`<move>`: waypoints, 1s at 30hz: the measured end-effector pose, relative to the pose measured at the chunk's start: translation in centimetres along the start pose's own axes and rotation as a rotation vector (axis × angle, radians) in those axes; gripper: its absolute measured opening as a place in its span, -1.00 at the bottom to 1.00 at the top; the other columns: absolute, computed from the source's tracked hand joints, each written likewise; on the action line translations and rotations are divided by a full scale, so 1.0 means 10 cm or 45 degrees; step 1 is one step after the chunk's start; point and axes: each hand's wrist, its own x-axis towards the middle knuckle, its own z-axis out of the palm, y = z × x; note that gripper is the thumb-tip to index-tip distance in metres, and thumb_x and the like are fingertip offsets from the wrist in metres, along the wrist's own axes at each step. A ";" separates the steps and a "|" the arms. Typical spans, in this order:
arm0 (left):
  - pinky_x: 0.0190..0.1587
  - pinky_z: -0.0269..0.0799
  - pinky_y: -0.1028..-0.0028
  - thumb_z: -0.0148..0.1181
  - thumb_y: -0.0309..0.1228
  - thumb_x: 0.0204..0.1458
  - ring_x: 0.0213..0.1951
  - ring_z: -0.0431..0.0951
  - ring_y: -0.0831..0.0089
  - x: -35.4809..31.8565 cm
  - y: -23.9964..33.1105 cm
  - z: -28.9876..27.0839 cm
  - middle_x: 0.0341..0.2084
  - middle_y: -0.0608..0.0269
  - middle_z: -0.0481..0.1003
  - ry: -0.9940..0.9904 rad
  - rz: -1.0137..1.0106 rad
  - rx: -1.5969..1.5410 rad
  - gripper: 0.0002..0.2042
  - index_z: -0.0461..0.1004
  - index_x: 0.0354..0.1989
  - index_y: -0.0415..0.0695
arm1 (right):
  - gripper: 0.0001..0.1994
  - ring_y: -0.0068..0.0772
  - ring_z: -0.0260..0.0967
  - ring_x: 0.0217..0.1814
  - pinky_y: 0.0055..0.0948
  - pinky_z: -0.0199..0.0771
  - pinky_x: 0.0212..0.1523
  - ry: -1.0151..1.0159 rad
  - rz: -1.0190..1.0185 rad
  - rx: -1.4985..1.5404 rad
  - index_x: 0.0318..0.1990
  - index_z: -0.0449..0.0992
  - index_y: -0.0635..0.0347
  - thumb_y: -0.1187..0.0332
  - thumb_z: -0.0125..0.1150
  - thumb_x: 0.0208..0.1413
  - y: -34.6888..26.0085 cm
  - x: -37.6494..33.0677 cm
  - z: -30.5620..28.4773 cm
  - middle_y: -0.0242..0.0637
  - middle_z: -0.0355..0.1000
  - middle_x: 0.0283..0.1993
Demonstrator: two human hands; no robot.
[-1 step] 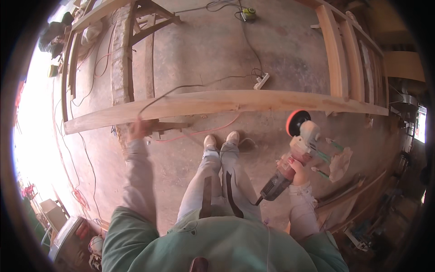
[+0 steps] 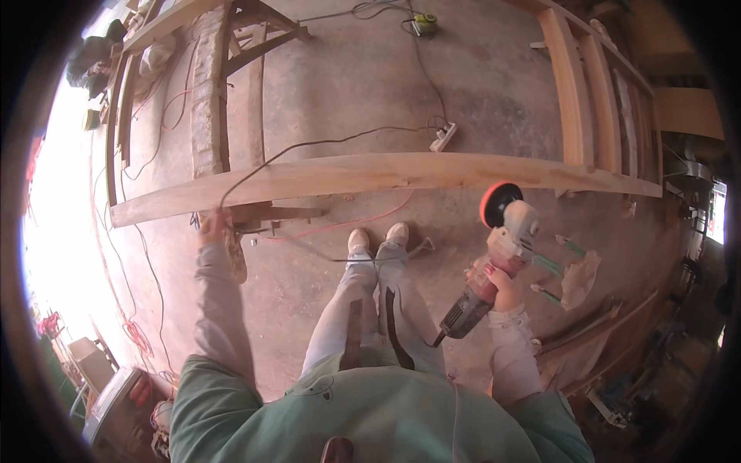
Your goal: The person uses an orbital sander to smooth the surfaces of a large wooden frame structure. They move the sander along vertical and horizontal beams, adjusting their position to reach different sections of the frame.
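My right hand (image 2: 495, 284) is wrapped round the body of a red and grey angle grinder (image 2: 505, 241), held up in front of my right side. Its round black pad with an orange edge (image 2: 500, 204) points away from me, near the long wooden beam (image 2: 347, 174). At the beam's near left side, my left hand (image 2: 214, 228) is closed on a dark power cord (image 2: 309, 145). That cord runs over the beam from a white power strip (image 2: 443, 138). Another stretch of cord hangs across my legs.
Upright wooden frames stand at the left (image 2: 208, 92) and right (image 2: 571, 92), joined to the beam's ends. Loose cables lie on the concrete floor. A yellow-green device (image 2: 424, 25) sits at the far side. Boards (image 2: 602, 339) lie to my right. A person (image 2: 91, 62) is at the far left.
My left hand has moved left and slightly toward me, drawing the cord along the beam. The grinder in my right hand has shifted slightly left.
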 end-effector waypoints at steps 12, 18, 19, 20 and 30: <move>-0.15 0.44 0.47 -0.02 -0.26 0.24 -0.23 0.55 0.46 -1.11 0.39 0.51 -0.27 0.18 0.55 -0.353 0.132 -0.308 -0.72 0.44 -0.09 -0.24 | -0.70 -0.44 0.47 -0.37 -0.35 0.56 -0.28 -0.298 -0.107 -0.052 -0.16 0.46 0.37 0.55 0.24 -0.13 0.27 0.42 0.96 -0.27 0.47 -0.32; -0.06 0.41 0.40 0.00 -0.12 0.22 -0.10 0.54 0.29 -1.92 0.78 1.40 -0.19 0.08 0.53 -0.795 0.196 -0.389 -0.53 0.31 0.13 -0.25 | -0.71 -0.49 0.47 -0.31 -0.45 0.53 -0.26 -0.315 -0.009 -0.064 -0.17 0.47 0.35 0.54 0.23 -0.13 0.51 0.43 1.17 -0.33 0.47 -0.32; -0.06 0.41 0.39 -0.01 -0.11 0.22 -0.09 0.53 0.28 -1.97 0.75 1.49 -0.18 0.07 0.52 -0.743 0.171 -0.461 -0.51 0.27 0.16 -0.26 | -0.70 -0.56 0.45 -0.28 -0.51 0.49 -0.27 -0.327 0.022 -0.121 -0.17 0.49 0.31 0.51 0.28 -0.14 0.58 0.47 1.22 -0.37 0.48 -0.31; -0.08 0.41 0.40 -0.02 -0.10 0.22 -0.11 0.53 0.29 -1.98 0.82 1.54 -0.18 0.06 0.51 -0.704 0.164 -0.493 -0.49 0.25 0.17 -0.28 | -0.69 -0.57 0.45 -0.28 -0.52 0.48 -0.26 -0.357 -0.004 -0.163 -0.18 0.49 0.30 0.47 0.32 -0.16 0.62 0.50 1.27 -0.36 0.49 -0.30; -0.13 0.41 0.40 -0.05 0.19 0.11 -0.19 0.55 0.30 -1.47 1.15 1.75 -0.30 0.05 0.56 -0.462 -0.261 -0.369 -0.33 0.43 0.00 -0.28 | -0.40 0.03 0.47 -0.05 -0.28 0.46 -0.09 -0.358 -0.034 -0.920 -0.19 0.36 0.38 0.07 0.43 -0.26 0.90 0.86 1.68 0.11 0.48 -0.17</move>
